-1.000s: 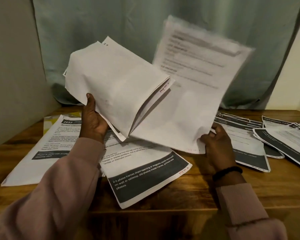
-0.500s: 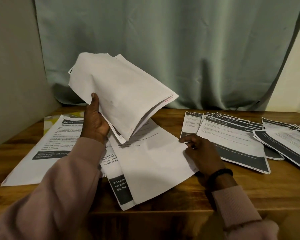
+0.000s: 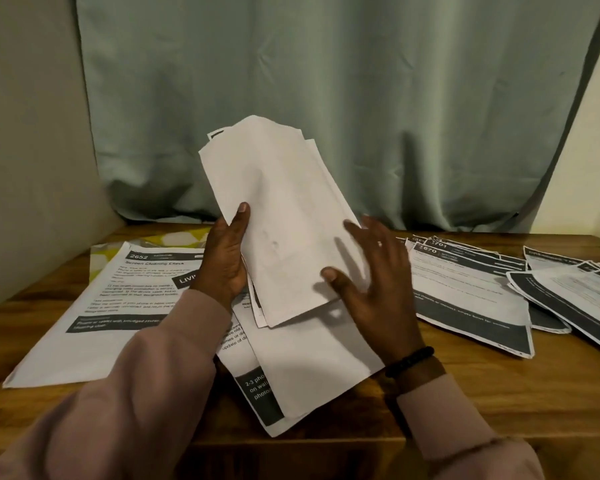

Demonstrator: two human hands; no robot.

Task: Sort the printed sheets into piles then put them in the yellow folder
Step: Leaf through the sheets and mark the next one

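Curtain [image 3: 326, 98] behind a wooden counter [image 3: 499, 403] strewn with sorted sheets.
Piles [image 3: 471, 289] lie right, more sheets left over the yellow folder [image 3: 174, 239] at the far left. Held stack [image 3: 284, 230]: light, limp, slippery paper, likely to fan, best pinched at its near edge. Left hand [image 3: 226, 261] grips its left edge, thumb on top; right hand [image 3: 374, 289], fingers spread, touches its right side.
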